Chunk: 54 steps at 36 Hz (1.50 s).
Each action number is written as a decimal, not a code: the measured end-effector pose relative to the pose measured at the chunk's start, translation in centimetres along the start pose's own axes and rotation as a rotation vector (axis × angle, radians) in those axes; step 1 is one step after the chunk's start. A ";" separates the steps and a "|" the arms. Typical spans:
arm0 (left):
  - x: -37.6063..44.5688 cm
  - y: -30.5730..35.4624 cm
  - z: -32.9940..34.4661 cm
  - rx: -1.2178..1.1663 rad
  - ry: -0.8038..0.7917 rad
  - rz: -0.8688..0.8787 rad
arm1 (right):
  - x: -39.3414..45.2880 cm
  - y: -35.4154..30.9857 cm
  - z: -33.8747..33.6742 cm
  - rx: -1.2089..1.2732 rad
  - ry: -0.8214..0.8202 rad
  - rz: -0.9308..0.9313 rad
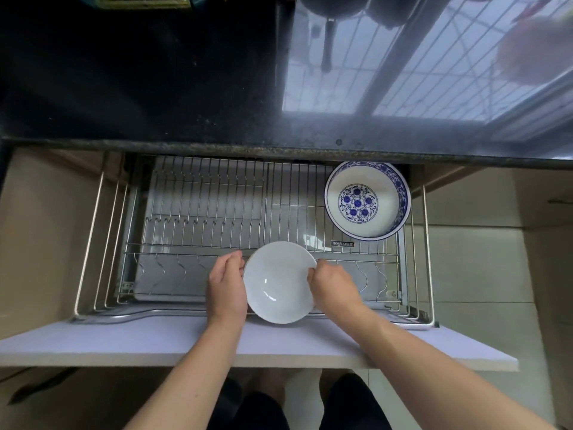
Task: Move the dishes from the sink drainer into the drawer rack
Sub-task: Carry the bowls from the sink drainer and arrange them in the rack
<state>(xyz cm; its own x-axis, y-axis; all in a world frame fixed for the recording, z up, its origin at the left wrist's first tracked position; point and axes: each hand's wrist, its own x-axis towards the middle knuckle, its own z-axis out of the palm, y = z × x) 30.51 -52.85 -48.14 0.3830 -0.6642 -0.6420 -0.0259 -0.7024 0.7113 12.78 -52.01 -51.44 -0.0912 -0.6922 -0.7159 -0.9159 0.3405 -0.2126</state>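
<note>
A plain white plate (279, 283) is held over the front row of the pulled-out wire drawer rack (198, 212). My left hand (226, 287) grips its left rim and my right hand (330, 282) grips its right rim. A blue-and-white patterned bowl (367, 201) stands in the rack's back right corner. The sink drainer is not in view.
The drawer's white front panel (124, 342) runs across below the hands. A dark glossy countertop (217, 88) overhangs the back of the rack. Upright wire prongs (161, 268) line the rack's front left. My legs show below the drawer.
</note>
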 end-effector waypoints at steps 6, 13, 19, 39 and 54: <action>-0.6 0.1 0.3 0.169 -0.015 0.074 | -0.1 -0.5 -0.2 -0.035 -0.039 0.046; -3.0 2.5 -1.2 0.405 -0.137 0.141 | -3.0 -0.3 -3.0 0.238 -0.076 0.216; -7.7 6.9 0.0 0.476 -0.350 -0.124 | -8.8 6.1 -8.9 0.675 0.088 0.287; -50.6 16.5 34.8 0.756 -1.131 0.645 | -46.5 50.1 -20.7 0.957 0.867 0.622; -63.9 11.5 50.4 0.888 -1.339 0.747 | -50.9 66.5 -24.9 1.120 1.012 0.618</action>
<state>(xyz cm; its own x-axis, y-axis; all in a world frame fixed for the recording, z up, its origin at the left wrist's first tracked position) -40.75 -31.42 -13.33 -0.8779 -0.2929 -0.3788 -0.4451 0.2076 0.8711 -53.19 -10.02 -12.59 -0.9345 -0.2403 -0.2626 0.0398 0.6625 -0.7480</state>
